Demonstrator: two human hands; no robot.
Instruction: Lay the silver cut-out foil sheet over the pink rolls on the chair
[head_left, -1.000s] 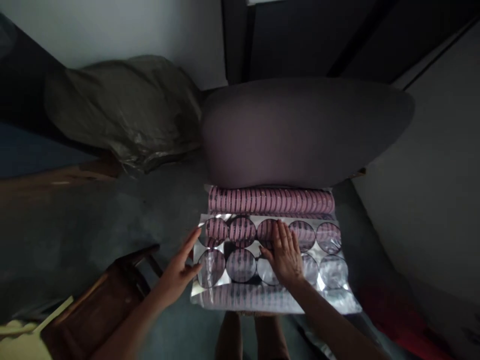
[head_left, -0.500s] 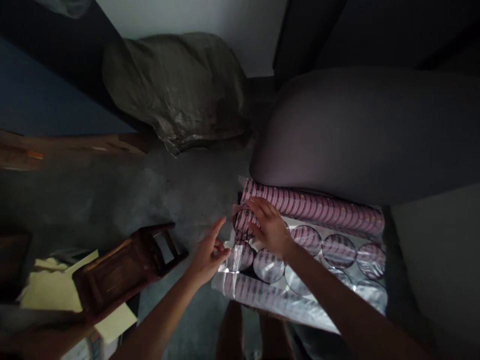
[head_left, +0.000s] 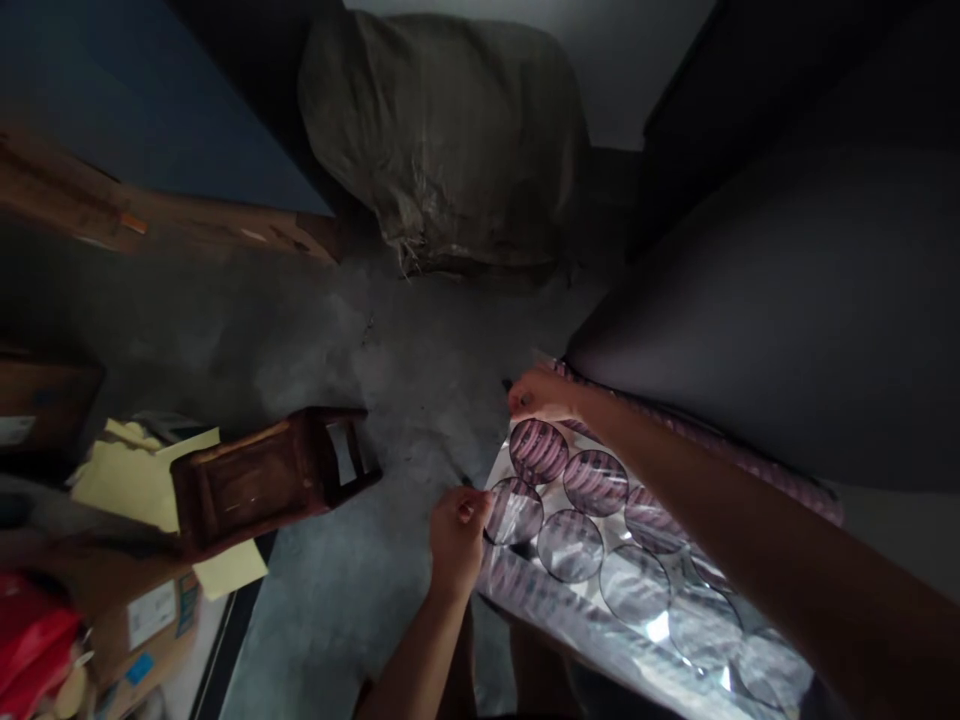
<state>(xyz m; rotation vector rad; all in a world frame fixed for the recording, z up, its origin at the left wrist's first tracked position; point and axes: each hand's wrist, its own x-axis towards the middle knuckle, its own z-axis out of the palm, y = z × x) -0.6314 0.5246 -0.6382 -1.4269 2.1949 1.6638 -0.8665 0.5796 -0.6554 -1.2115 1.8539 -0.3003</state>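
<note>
A clear plastic sheet marked with dark circles lies at the near right, spread over pink-striped rolls that show through it and along its near and far sides. The left hand is at the left edge of the sheet, thumb and finger pinched together on it. The right hand reaches across to the far left corner, its fingers curled in; whether they grip the plastic cannot be told. A big rounded grey shape rises just beyond the rolls on the right. A full, dull sack rests on the floor at the far side. On the left is a dark wooden stool, with yellow paper beside it, and nearer are a labelled cardboard box and something red.
</note>
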